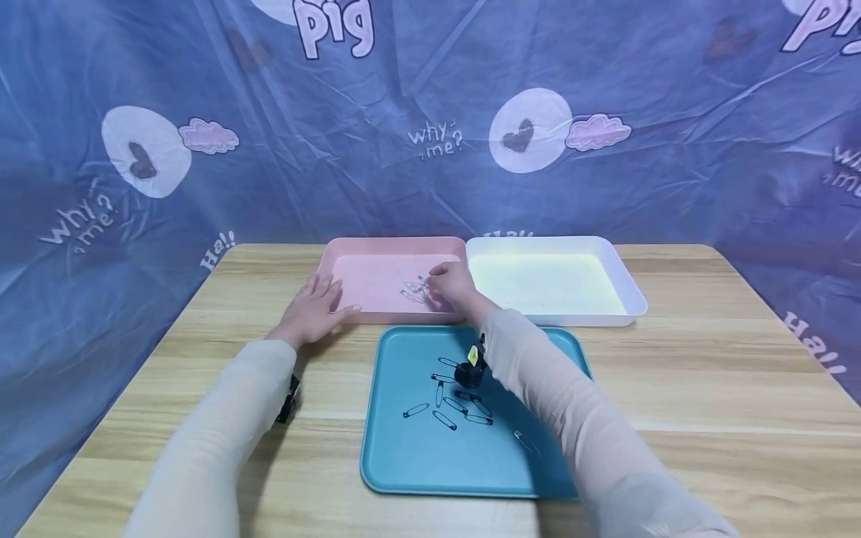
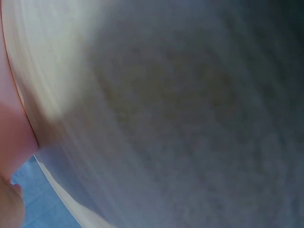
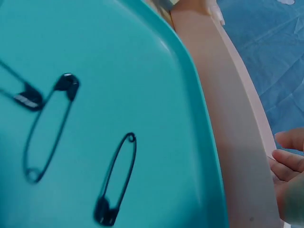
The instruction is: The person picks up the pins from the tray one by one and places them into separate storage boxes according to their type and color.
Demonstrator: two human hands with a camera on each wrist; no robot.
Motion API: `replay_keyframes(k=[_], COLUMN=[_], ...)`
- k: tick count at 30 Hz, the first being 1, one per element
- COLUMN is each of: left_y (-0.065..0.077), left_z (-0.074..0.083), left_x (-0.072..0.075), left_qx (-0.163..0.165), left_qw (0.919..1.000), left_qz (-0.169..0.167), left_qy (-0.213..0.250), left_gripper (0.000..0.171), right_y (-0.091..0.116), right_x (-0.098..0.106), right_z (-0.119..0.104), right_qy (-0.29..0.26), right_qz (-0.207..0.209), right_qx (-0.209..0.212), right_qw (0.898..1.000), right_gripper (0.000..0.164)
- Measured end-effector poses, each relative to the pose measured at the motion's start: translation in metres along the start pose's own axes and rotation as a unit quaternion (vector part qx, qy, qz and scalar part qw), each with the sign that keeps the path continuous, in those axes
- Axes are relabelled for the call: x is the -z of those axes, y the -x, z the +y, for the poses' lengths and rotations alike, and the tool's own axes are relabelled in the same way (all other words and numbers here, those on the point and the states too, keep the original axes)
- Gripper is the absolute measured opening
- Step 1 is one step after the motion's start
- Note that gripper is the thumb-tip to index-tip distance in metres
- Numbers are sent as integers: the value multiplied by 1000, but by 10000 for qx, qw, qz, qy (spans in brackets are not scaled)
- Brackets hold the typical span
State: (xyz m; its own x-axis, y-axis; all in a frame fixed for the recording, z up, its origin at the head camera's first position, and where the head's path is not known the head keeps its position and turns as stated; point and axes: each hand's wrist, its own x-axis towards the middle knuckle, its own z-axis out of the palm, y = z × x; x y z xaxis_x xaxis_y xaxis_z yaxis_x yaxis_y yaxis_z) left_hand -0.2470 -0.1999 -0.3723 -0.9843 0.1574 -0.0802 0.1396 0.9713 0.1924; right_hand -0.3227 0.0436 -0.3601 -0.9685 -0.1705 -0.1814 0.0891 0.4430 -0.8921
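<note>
My left hand (image 1: 315, 308) lies with spread fingers over the near left corner of the pink tray (image 1: 366, 317), touching its rim. Over that tray's right part, my right hand (image 1: 452, 284) reaches in with bent fingers, its fingertips right at a small heap of silver safety pins (image 1: 413, 292). I cannot tell whether those fingers pinch a pin. On the teal tray (image 1: 403, 467) below lie several black safety pins (image 1: 444, 420) and a silver safety pin (image 1: 527, 443) toward the right. The right wrist view shows a black safety pin (image 3: 116, 180) close up.
A white tray (image 1: 625, 299) stands against the pink tray's right side. The teal tray sits just in front of both, on a wooden table (image 1: 726, 388). Behind the table hangs a blue printed cloth (image 1: 377, 179). A black wrist camera (image 1: 468, 372) overhangs the teal tray.
</note>
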Motion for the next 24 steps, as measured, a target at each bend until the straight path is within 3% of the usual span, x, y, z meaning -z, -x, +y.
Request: replay_keyframes(k=[6,18,24], left_y=[0,0,-1], left_z=[1,-2,-2], left_x=[0,-4,-4], left_qx=[-7,-33,-33], left_qw=[10000,10000,10000], left_qz=[-15,-12,11], left_qy=[-18,-45,-65], left_gripper=[83,85,85], right_y=[15,42,58], right_x=[13,30,41], right_z=[0,0,4], right_qy=[-49,-970,-873], right_qz=[-200,-443,-685], right_qx=[140,-169,-29], right_qw=[9997,9942,9938], right_gripper=[26,21,24])
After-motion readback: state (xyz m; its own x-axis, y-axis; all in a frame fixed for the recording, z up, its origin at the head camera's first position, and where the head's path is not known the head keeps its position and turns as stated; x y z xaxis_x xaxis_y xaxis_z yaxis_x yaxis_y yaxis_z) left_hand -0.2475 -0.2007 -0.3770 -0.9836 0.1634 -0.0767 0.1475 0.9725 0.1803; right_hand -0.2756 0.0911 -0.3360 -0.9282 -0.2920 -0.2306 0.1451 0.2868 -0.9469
